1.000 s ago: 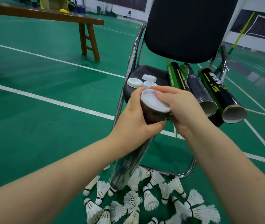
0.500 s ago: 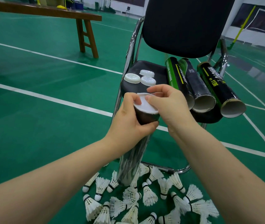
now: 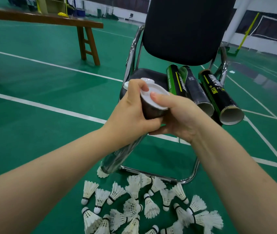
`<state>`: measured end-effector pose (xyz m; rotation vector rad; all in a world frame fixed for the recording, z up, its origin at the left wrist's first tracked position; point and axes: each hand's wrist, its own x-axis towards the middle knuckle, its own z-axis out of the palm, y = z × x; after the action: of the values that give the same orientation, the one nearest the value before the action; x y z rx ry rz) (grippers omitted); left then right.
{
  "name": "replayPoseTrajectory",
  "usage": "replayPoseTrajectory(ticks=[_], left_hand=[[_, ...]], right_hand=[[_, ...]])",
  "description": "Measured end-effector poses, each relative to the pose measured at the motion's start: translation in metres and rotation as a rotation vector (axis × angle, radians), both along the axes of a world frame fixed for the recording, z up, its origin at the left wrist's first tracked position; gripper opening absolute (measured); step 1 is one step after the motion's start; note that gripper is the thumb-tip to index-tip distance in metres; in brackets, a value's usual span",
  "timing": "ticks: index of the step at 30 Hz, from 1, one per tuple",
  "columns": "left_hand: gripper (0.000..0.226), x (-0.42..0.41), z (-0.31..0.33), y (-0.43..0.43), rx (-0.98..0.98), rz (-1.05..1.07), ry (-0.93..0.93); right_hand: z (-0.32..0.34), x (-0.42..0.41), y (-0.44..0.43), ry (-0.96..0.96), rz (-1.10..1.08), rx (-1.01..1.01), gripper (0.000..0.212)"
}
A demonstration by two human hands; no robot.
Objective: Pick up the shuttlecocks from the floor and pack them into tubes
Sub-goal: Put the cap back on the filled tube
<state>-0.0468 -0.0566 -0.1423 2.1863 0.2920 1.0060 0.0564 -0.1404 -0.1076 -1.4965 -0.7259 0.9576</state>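
Both thumbs now pressed the white cap (image 3: 153, 98) flatter onto the tube (image 3: 151, 112), left hand (image 3: 131, 115) and right hand (image 3: 176, 115) grips clamped around it; many shuttlecocks (image 3: 149, 206) remained on the floor.

A single wide-angle head camera looks forward and down from close above both forearms. It faces a black padded chrome-framed chair (image 3: 185, 27) just ahead, with the green court floor (image 3: 33, 115) stretching far left and right.
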Motion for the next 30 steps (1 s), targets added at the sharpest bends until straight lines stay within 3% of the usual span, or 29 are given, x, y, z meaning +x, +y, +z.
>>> replayPoseTrajectory(ticks=[2,5,9,11,15,23,30], left_hand=[[0.068,-0.003,0.003,-0.001,0.018,-0.016,0.016],[0.095,-0.008,0.017,-0.004,0.058,-0.027,0.026],[0.11,-0.016,0.04,-0.006,0.116,0.042,0.063],[0.106,-0.022,0.053,-0.005,0.133,0.11,0.063],[0.076,-0.027,0.072,-0.005,0.237,0.218,-0.003],[0.084,-0.005,0.086,-0.009,0.473,0.389,0.021],[0.072,0.04,0.06,0.006,0.521,0.221,-0.109]], right_hand=[[-0.001,-0.002,-0.002,0.02,0.021,0.037,0.029],[0.004,-0.004,-0.007,0.036,0.117,0.127,0.029],[0.016,-0.008,-0.008,0.036,0.146,0.273,0.047],[0.026,-0.012,-0.007,0.022,0.143,0.365,0.048],[0.04,-0.02,-0.007,-0.082,0.094,0.525,0.039],[0.043,-0.005,-0.014,-0.421,-0.137,0.693,0.035],[0.021,0.029,-0.018,-0.661,-0.259,0.689,0.036]])
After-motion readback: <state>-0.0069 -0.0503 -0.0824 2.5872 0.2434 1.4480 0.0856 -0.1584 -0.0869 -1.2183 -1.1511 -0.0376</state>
